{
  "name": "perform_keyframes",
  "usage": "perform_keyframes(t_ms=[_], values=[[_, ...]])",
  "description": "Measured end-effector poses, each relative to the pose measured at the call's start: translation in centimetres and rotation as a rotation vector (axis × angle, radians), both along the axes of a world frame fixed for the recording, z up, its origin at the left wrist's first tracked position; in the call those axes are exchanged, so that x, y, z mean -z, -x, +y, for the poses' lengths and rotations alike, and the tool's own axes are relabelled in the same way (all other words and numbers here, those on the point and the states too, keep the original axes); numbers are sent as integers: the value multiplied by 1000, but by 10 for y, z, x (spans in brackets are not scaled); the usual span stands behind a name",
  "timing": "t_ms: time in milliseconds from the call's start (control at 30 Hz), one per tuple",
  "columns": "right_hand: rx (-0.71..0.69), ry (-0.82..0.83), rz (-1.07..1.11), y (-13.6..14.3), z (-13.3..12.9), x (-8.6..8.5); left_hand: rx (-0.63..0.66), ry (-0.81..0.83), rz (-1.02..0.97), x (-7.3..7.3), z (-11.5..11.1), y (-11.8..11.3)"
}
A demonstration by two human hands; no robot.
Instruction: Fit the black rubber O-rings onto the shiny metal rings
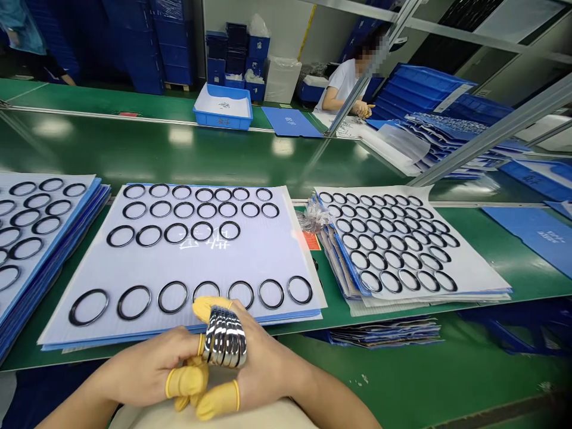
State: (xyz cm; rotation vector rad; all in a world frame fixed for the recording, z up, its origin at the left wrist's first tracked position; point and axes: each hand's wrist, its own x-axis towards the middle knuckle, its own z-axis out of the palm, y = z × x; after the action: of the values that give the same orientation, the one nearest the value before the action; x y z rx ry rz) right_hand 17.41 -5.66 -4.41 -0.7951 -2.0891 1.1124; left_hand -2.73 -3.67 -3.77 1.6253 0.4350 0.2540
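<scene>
Several shiny chrome rings (226,338) stand packed together in a stack between my hands, close to my body. My right hand (261,351) is closed around the stack from the right, one finger reaching over its top. From the left, my left hand (156,366) is closed too, with a fingertip against the stack's side. Yellow finger cots cover fingertips on both hands. Just beyond lies a white sheet (147,262) on blue boards, bearing rows of black-rimmed rings (173,297). A wide gap separates its front row from the three rows behind.
At right, another sheet of rings (473,277) tops a pile of boards. A further ring-covered pile (84,205) stands at left. Crumpled clear plastic (315,215) sits between piles. Across the green bench are a blue tray (223,122), metal posts and a seated co-worker (342,86).
</scene>
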Motion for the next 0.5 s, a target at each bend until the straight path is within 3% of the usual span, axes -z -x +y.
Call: perform_keyframes(t_ms=[233,333,500], values=[[-10,20,25,-1,1,-5,-124,-97,-106,-6,3,-5],[27,6,24,1,-1,-1,-179,-28,-141,-2,5,-6],[106,11,15,6,-4,4,-291,193,-145,17,7,-9]])
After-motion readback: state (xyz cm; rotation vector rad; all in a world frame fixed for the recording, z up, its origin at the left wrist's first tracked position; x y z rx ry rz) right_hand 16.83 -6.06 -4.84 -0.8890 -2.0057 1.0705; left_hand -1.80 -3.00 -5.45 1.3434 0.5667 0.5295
